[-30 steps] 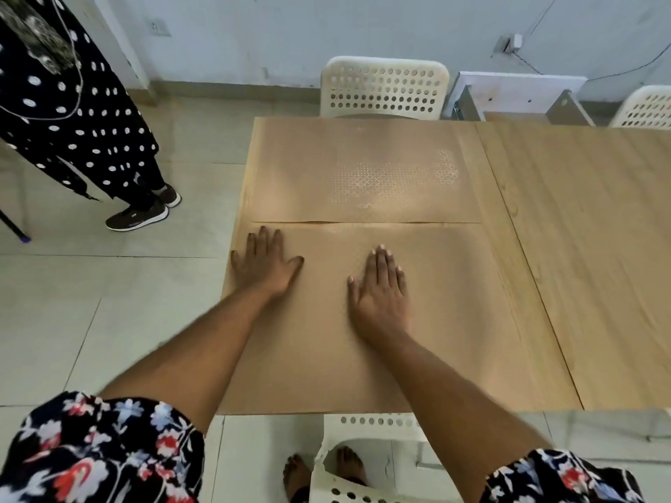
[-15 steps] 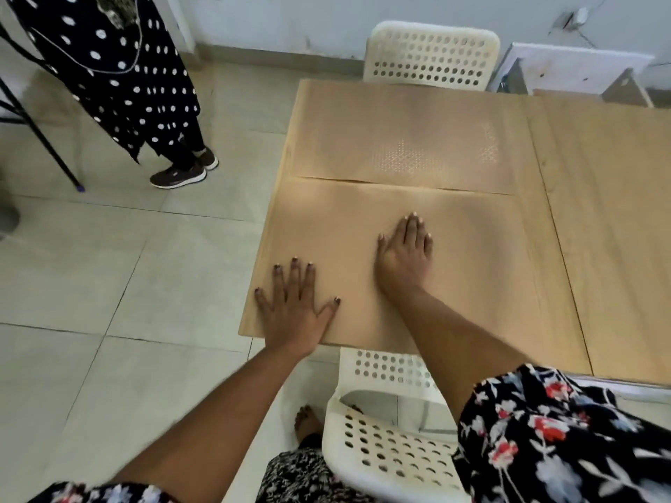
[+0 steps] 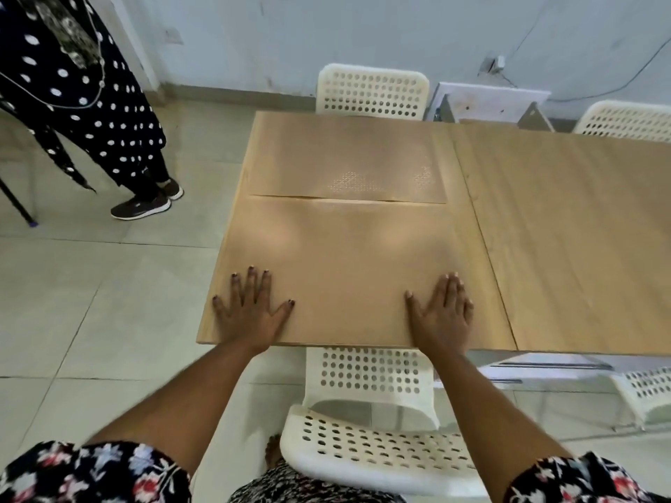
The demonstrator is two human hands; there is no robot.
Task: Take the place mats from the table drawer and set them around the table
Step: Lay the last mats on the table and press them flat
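Observation:
Two tan place mats lie on the wooden table (image 3: 581, 248). The near mat (image 3: 345, 255) covers the table's front left part, reaching its near edge. The far mat (image 3: 345, 157) lies behind it, their edges meeting, with a faint dotted pattern showing. My left hand (image 3: 250, 310) presses flat on the near mat's front left corner, fingers spread. My right hand (image 3: 443, 314) presses flat on its front right corner. No drawer shows.
A white perforated chair (image 3: 370, 430) stands right below me at the table's near edge. Another chair (image 3: 372, 90) is at the far side, and more chairs at the right. A person in a polka-dot dress (image 3: 83, 103) stands on the tiled floor at the left.
Both hands have slid back along the near mat toward its front edge and spread apart to its two corners. The view has shifted as my head moved.

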